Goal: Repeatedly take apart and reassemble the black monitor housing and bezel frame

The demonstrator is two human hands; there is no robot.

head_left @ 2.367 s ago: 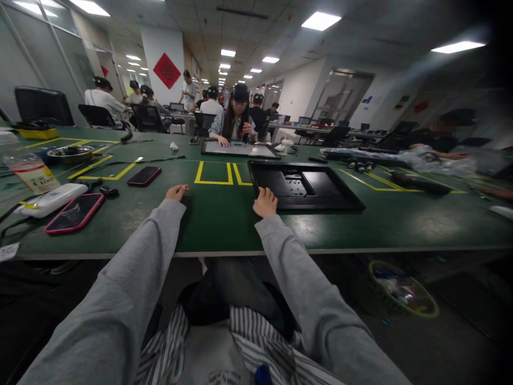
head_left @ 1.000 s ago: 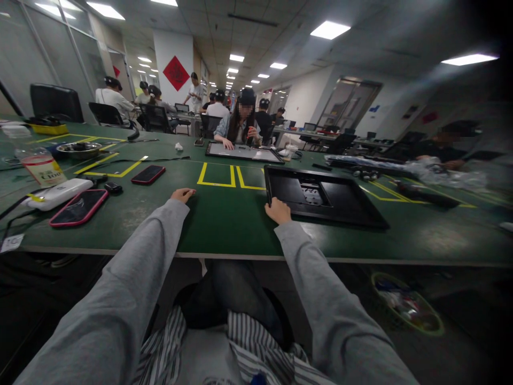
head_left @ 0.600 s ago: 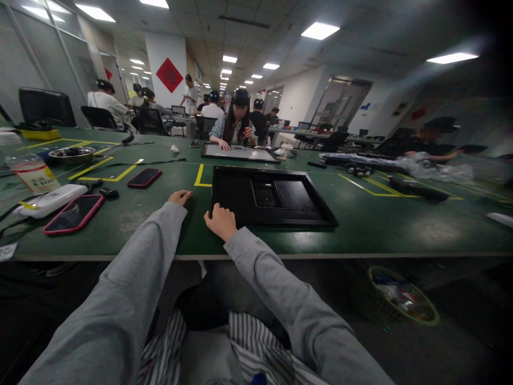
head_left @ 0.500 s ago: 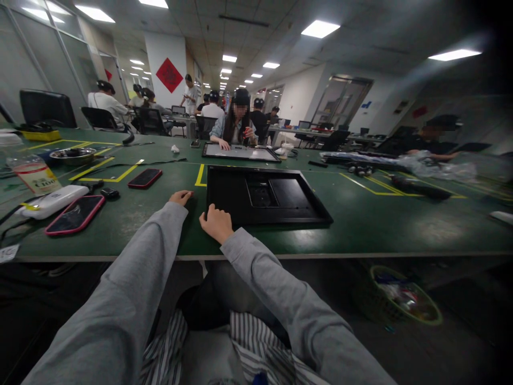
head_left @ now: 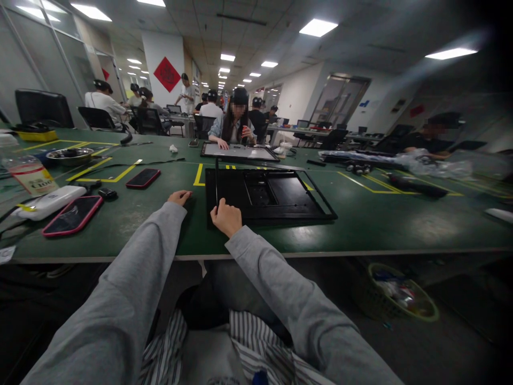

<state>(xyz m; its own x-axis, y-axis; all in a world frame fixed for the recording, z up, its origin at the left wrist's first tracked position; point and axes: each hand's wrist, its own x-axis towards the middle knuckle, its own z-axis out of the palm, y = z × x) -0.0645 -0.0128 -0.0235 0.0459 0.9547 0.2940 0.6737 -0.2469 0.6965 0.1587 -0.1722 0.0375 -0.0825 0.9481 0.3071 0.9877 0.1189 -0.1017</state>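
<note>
Black and thin, the frame (head_left: 319, 193) slants over the recessed panel (head_left: 289, 190); the step in hand, we judge, is parting the two, and the next move calls for an even, gentle lift. Our right hand (head_left: 226, 216) is closed on the frame's raised bar at the panel's left; our left hand (head_left: 180, 197), farther left, lies half-curled, seemingly holding nothing. The frame looks slender, likely to flex.

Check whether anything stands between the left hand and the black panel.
Nothing visible: only green tabletop separates the left hand from the black panel. The right hand holds the thin frame by its left side.
</note>
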